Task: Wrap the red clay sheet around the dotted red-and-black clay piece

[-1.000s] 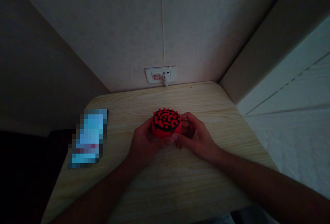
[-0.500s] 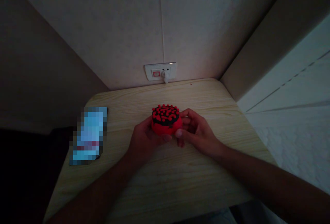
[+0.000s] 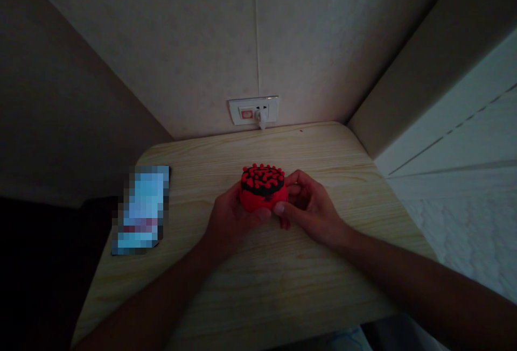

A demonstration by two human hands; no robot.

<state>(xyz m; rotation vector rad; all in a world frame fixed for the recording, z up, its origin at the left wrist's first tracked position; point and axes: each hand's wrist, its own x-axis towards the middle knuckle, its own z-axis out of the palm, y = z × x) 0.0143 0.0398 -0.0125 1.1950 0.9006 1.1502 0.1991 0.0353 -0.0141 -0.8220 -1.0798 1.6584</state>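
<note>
A small round red object (image 3: 262, 192) with a black top studded with red dots sits between both my hands, just above the light wooden table (image 3: 250, 281). My left hand (image 3: 230, 222) cups its left and near side, fingers curled round it. My right hand (image 3: 309, 208) grips its right side, thumb pressed on the near edge. Its underside is hidden by my fingers.
A phone with a lit, blurred screen (image 3: 141, 208) lies at the table's left edge. A white wall socket with a plug (image 3: 254, 110) sits on the wall behind the table. A white panelled surface (image 3: 452, 178) borders the right side. The room is dim.
The red object tilted so that more of its side faces me, and my hands shifted slightly round it. The view moved a little.
</note>
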